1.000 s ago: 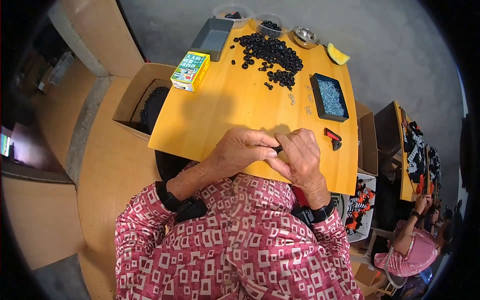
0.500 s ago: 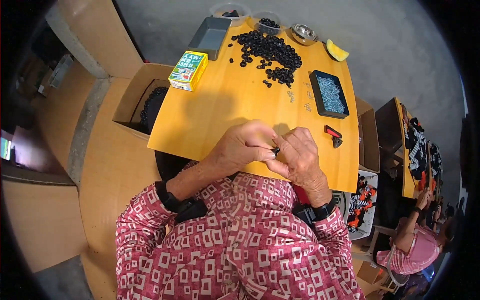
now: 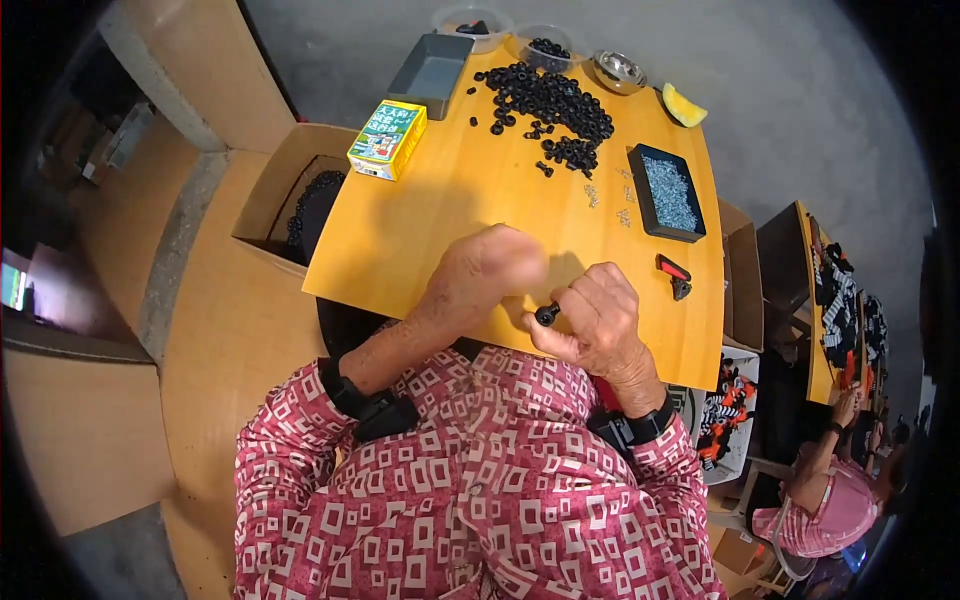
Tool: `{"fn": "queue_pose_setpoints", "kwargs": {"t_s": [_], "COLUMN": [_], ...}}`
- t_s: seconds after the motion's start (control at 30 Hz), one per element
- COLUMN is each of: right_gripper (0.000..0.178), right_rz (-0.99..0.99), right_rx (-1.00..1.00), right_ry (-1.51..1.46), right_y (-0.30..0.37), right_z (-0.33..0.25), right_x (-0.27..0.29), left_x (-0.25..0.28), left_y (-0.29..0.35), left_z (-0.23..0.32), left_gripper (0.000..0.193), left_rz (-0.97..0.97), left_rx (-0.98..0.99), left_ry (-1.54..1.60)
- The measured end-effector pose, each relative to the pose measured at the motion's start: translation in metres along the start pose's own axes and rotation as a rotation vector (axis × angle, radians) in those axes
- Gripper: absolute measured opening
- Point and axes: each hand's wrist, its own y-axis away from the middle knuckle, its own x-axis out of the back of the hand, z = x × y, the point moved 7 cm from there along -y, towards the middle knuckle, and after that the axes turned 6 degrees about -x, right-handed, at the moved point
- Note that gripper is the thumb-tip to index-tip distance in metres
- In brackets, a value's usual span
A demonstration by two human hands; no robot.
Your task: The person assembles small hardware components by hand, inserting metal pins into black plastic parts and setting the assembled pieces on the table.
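Just above the near edge of the wooden table [image 3: 350, 250], my right hand [image 3: 602, 325] pinches a small round black plastic part [image 3: 547, 315] between thumb and fingers. My left hand [image 3: 490, 268] is a little to the left, apart from that part, its fingers smeared by motion. Beyond both hands lies a heap of small black ring-shaped parts [image 3: 570, 112]. Several small clear pieces [image 3: 592, 196] are scattered nearer to me. To the right, a black tray [image 3: 672, 236] holds many small silvery pieces [image 3: 668, 192]. A red and black piece [image 3: 674, 268] rests near the right edge.
A yellow and green box [image 3: 388, 140] and a grey bin [image 3: 418, 106] stand at the far left. A metal bowl [image 3: 620, 74] and a yellow wedge-shaped piece [image 3: 684, 106] sit at the back right. Cardboard boxes [image 3: 268, 195] flank the table. A co-worker [image 3: 825, 500] sits at right.
My left hand has come away from the black part and moved slightly up. The part stays in my right hand, now showing its round face. The view has shifted slightly.
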Motion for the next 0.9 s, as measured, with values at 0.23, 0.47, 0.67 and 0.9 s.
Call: {"fn": "queue_pose_setpoints", "kwargs": {"t_s": [0.23, 0.47, 0.67, 0.9], "right_gripper": [0.030, 0.022, 0.023, 0.023], "right_rz": [0.064, -0.004, -0.007, -0.025], "right_rx": [0.035, 0.054, 0.041, 0.030], "right_ry": [-0.060, -0.127, -0.182, -0.212], "right_y": [-0.015, -0.023, -0.019, -0.021], "right_z": [-0.004, -0.011, -0.011, -0.011], "right_x": [-0.009, -0.031, -0.045, -0.045], "left_x": [-0.015, -0.020, -0.016, -0.017], "left_y": [0.001, 0.007, 0.008, 0.005], "left_z": [0.006, 0.010, 0.009, 0.008], "left_gripper": [0.040, 0.049, 0.051, 0.052], "left_rz": [-0.032, 0.006, 0.010, 0.046], "left_rx": [0.003, 0.020, -0.023, 0.000], "left_ry": [0.104, 0.238, 0.237, 0.289]}}
